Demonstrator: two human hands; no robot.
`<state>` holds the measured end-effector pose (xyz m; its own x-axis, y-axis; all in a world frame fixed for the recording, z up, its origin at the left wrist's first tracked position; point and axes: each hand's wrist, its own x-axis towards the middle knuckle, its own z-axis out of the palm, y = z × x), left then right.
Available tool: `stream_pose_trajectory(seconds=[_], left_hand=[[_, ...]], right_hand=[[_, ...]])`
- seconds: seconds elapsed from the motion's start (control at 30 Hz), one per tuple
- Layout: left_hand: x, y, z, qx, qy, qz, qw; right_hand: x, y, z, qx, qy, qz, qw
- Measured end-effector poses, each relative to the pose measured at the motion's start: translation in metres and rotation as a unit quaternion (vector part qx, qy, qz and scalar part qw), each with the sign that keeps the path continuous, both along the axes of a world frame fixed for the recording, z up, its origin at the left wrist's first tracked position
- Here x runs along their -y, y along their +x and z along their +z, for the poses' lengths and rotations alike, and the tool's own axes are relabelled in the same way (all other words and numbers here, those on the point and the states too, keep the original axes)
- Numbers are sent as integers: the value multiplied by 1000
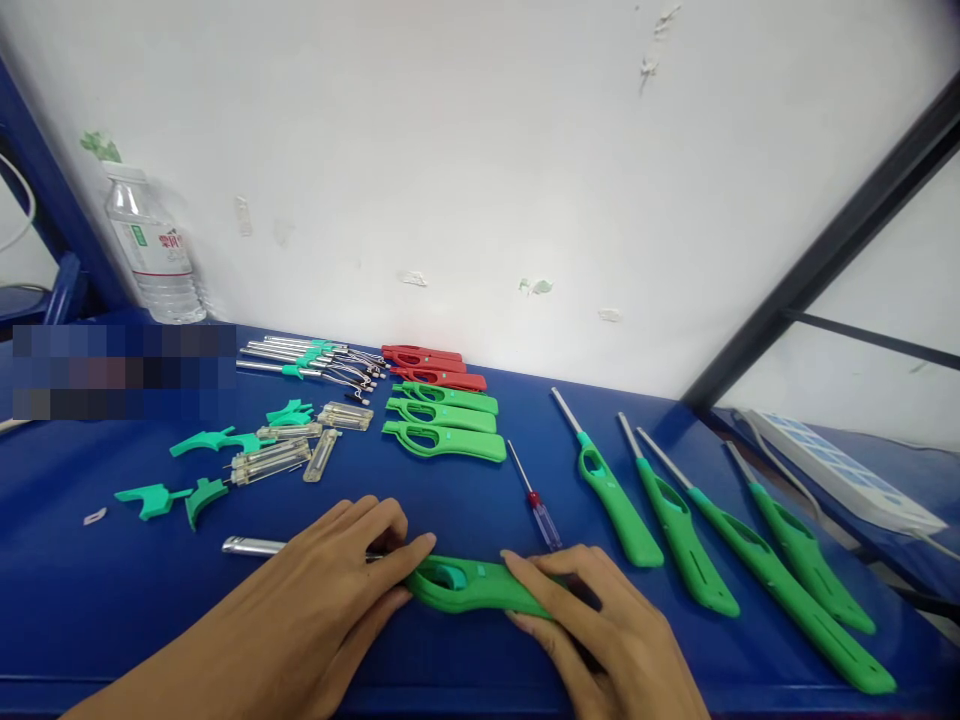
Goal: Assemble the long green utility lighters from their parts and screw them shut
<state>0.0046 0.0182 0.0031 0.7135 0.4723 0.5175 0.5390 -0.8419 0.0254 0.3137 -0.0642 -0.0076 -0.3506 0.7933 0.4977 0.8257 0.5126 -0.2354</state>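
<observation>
A green long-nosed gas lighter [480, 588] lies crosswise just above the blue table [450, 680], held at both ends. My left hand [337, 585] is closed round its front end, thumb and fingers at the trigger opening. From under that hand a silver metal tube [251, 547] sticks out to the left. My right hand [600, 625] pinches the rear of the green handle between thumb and fingers. A teal trigger shows inside the opening. Just behind my right hand rests a small screwdriver [545, 522] with a red and purple handle.
Several whole green lighters [622, 510] lie at right, near a white power strip [847, 470]. Behind my hands are green handle shells [450, 443], red shells [442, 378], metal tubes with wires [292, 350], transparent fuel tanks [274, 460], teal triggers [150, 498] and a water bottle [154, 245].
</observation>
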Motion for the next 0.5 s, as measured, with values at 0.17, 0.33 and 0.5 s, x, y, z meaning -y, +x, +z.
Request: stream_pose_trajectory(seconds=[0.17, 0.33, 0.5], left_hand=[[-2, 1, 7, -19, -17, -12, 1000], [-5, -1, 7, -60, -30, -19, 998], [-7, -4, 1, -60, -15, -21, 998]], right_hand=[[3, -3, 3, 5, 10, -8, 1000], [1, -1, 1, 32, 37, -5, 999], [-1, 3, -3, 69, 48, 5, 996]])
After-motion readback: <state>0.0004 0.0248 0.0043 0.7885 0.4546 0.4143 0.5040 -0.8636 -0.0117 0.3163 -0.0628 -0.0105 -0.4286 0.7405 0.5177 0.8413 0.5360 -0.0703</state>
